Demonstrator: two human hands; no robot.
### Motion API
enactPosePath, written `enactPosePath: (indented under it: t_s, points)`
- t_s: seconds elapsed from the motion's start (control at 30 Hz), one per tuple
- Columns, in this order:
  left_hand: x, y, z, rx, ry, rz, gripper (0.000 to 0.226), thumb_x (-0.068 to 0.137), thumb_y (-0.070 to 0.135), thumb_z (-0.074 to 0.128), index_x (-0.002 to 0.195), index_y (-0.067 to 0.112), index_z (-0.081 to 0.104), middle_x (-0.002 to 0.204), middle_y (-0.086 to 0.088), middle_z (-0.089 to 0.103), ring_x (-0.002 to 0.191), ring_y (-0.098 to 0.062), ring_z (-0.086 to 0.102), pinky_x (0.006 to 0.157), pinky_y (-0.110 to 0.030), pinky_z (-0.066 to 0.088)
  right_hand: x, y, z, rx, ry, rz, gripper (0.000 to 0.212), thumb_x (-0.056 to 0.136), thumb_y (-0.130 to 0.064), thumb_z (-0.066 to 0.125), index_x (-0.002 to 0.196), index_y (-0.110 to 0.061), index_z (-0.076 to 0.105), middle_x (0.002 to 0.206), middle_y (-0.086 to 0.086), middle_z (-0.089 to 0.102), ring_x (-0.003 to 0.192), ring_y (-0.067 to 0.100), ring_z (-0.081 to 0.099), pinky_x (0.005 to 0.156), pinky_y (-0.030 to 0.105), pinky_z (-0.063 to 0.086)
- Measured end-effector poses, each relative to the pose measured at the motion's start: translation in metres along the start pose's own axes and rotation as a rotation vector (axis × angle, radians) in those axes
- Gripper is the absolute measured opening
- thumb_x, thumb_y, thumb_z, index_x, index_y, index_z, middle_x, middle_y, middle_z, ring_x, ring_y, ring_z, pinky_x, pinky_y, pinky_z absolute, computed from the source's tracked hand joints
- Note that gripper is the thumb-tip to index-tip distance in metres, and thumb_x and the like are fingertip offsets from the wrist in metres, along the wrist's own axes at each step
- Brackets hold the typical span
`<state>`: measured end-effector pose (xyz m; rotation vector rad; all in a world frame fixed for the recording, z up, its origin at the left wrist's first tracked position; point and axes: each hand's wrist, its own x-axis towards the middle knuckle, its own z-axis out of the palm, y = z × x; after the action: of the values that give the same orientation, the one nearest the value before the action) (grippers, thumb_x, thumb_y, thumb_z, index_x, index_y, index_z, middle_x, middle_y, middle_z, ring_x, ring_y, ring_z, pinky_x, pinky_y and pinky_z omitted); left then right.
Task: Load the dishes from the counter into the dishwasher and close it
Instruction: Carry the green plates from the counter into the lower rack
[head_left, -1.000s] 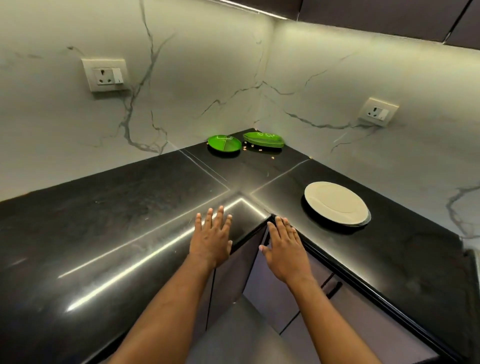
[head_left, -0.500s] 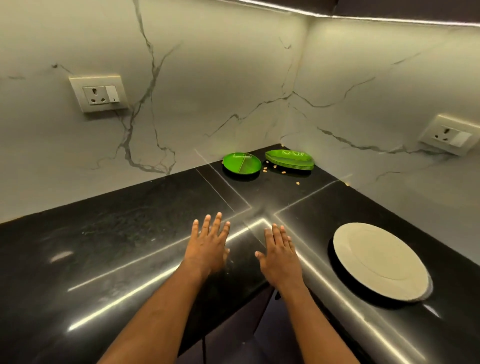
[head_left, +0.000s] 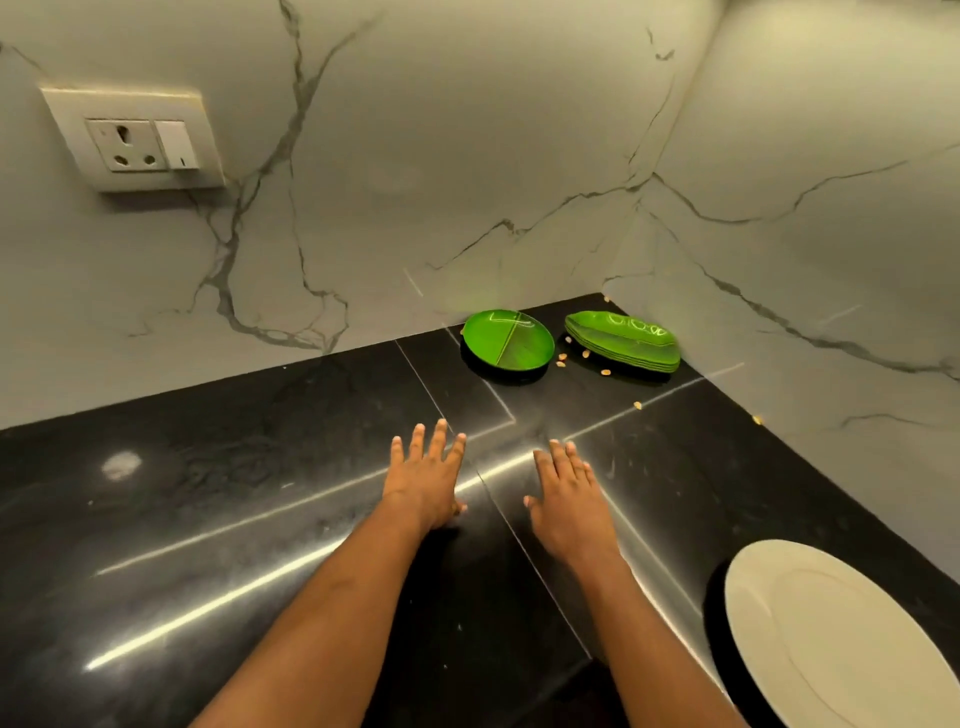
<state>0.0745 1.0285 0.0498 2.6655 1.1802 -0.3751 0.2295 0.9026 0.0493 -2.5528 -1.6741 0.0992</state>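
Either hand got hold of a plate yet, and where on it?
No. The left hand and right hand are both open and empty above the counter, short of the green plates.

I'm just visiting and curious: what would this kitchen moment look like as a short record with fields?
Surface: black counter, in a marble-walled corner
Dishes: round green plate; stack of green plates to its right; white plate near right
Debris: crumbs scattered around the green plates
Left hand: open, empty, over the counter
Right hand: open, empty
Wall: socket
Dishwasher: not in view
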Motion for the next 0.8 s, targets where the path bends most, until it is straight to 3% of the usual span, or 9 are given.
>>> enactPosePath:
  t_s: [0.17, 0.3, 0.57, 0.8]
  points:
    - [0.046, -0.013, -0.006, -0.005, -0.183, -0.001, 0.126, 0.076, 0.056, 0.076, 0.156, 0.021, -0.014, 0.162, -0.010, -0.022, 0.149, -0.039, -0.015, 0.118, -0.062, 0.003, 0.042, 0.003, 0.009, -0.037, -0.049, 0.002, 0.065, 0.098, -0.032, 0.048, 0.154, -0.017, 0.018, 0.163, 0.008, 0.008, 0.150, 0.024, -0.001, 0.122, 0.039, 0.006]
    - [0.075, -0.015, -0.005, -0.095, -0.367, -0.015, 0.135, 0.070, 0.046, 0.085, 0.156, 0.019, -0.016, 0.161, -0.006, -0.025, 0.148, -0.040, -0.016, 0.116, -0.066, 0.006, 0.089, 0.003, 0.016, -0.063, -0.085, -0.031, 0.062, 0.098, -0.030, 0.048, 0.152, -0.016, 0.020, 0.162, 0.008, 0.011, 0.150, 0.024, 0.001, 0.122, 0.040, 0.005]
    - [0.086, -0.014, 0.000, -0.139, -0.393, -0.054, 0.141, 0.065, 0.037, 0.090, 0.156, 0.019, -0.016, 0.160, -0.004, -0.029, 0.147, -0.040, -0.020, 0.116, -0.067, 0.003, 0.211, -0.003, 0.022, -0.209, -0.037, -0.117, 0.059, 0.094, -0.016, 0.049, 0.149, -0.010, 0.029, 0.154, 0.011, 0.033, 0.147, 0.030, 0.020, 0.119, 0.048, 0.016]
    - [0.087, -0.013, -0.002, -0.141, -0.410, -0.073, 0.142, 0.064, 0.035, 0.091, 0.155, 0.019, -0.017, 0.160, -0.004, -0.029, 0.147, -0.039, -0.021, 0.115, -0.067, 0.002, 0.259, -0.016, 0.038, -0.348, -0.013, -0.076, 0.034, 0.088, -0.010, 0.051, 0.121, -0.004, 0.055, 0.130, 0.021, 0.055, 0.130, 0.040, 0.042, 0.107, 0.052, 0.032]
